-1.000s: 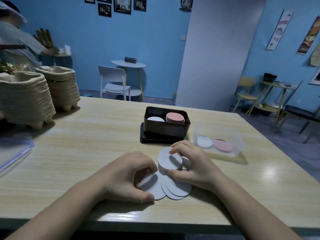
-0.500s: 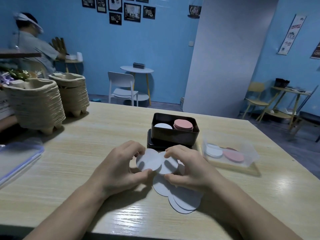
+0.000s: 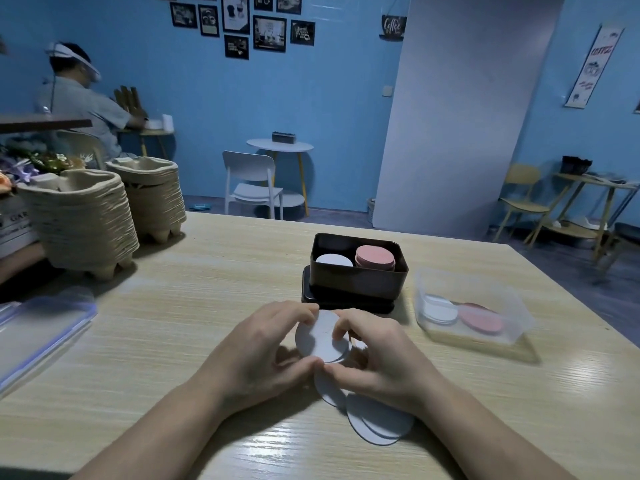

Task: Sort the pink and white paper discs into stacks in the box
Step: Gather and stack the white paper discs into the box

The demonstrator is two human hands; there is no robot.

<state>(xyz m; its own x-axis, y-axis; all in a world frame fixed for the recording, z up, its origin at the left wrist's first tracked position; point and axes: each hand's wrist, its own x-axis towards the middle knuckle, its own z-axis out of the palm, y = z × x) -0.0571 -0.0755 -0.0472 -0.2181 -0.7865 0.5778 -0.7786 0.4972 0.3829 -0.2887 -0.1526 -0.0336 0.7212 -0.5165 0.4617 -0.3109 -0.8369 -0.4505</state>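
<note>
Head camera view, looking down at a pale wooden table (image 3: 173, 341). A small stack of white paper discs (image 3: 319, 341) was held just above the table, pinched at its edges by the curled fingertips of the left hand (image 3: 263, 353) and right hand (image 3: 381, 360). Half a second earlier each hand held a separate disc side by side; these had now been brought together into one pile, which suggests the whites were being squared up for the box. A few loose white discs (image 3: 381, 424) lay overlapped under the right wrist, not yet gathered. Just beyond the hands stood the dark box (image 3: 356, 282), holding a low white stack (image 3: 334, 260) on its left and a taller pink stack (image 3: 375, 255) on its right. A clear plastic tub (image 3: 519, 317) sat to the right.
</note>
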